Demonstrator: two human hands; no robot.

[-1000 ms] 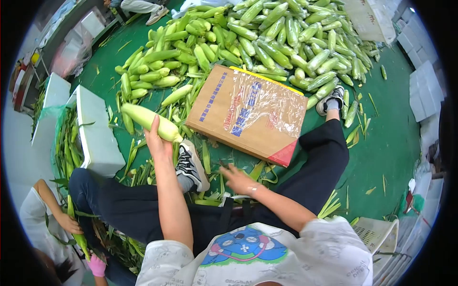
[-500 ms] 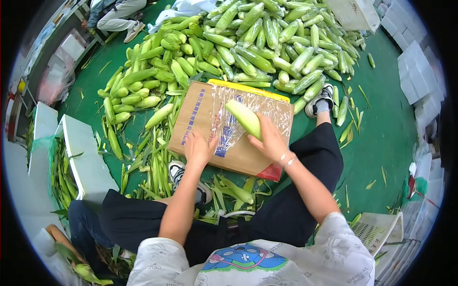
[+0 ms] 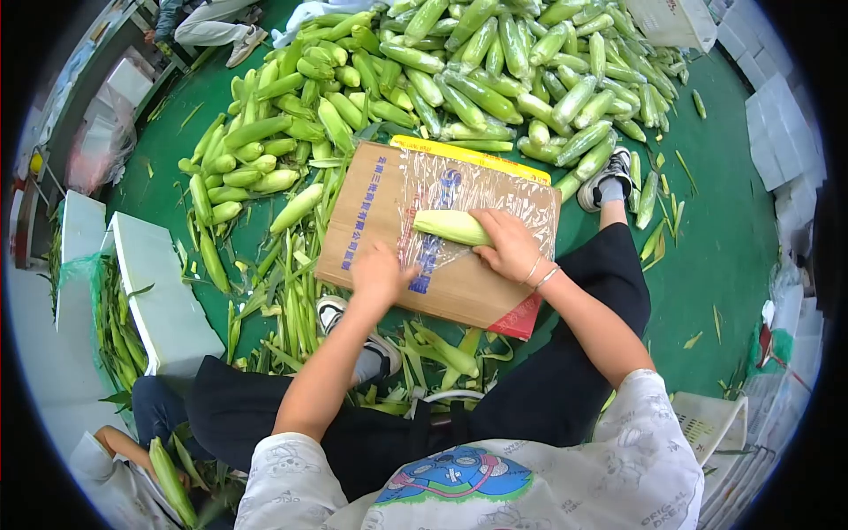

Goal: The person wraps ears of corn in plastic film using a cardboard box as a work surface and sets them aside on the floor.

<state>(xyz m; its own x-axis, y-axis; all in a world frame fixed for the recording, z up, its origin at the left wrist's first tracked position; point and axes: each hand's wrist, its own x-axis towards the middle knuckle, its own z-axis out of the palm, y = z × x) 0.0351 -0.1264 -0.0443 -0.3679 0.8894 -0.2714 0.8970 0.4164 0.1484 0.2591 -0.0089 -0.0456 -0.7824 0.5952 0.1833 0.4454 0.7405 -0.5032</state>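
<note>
A husked pale-green ear of corn (image 3: 452, 227) lies crosswise over clear plastic film (image 3: 473, 190) on a cardboard box (image 3: 353, 208) between my legs. My right hand (image 3: 510, 247) is closed round the corn's right end. On the left part of the box rests my left hand (image 3: 382, 276), its fingers bent down toward the cardboard and its thumb apart, near the film's left edge. Nothing shows in that hand, though its fingertips are partly hidden. Several husks and a corn ear (image 3: 450, 353) lie below the box.
Unwrapped corn (image 3: 256, 132) is heaped beyond the box at left, film-wrapped corn (image 3: 495, 88) at right. White foam panels (image 3: 163, 291) stand at left, a white crate (image 3: 711, 424) at lower right. Another person's arm (image 3: 132, 450) is by an ear at lower left.
My right hand has lowered the corn from a tilted position to lie level across the film. My left hand has shifted slightly right, with its fingers more bent.
</note>
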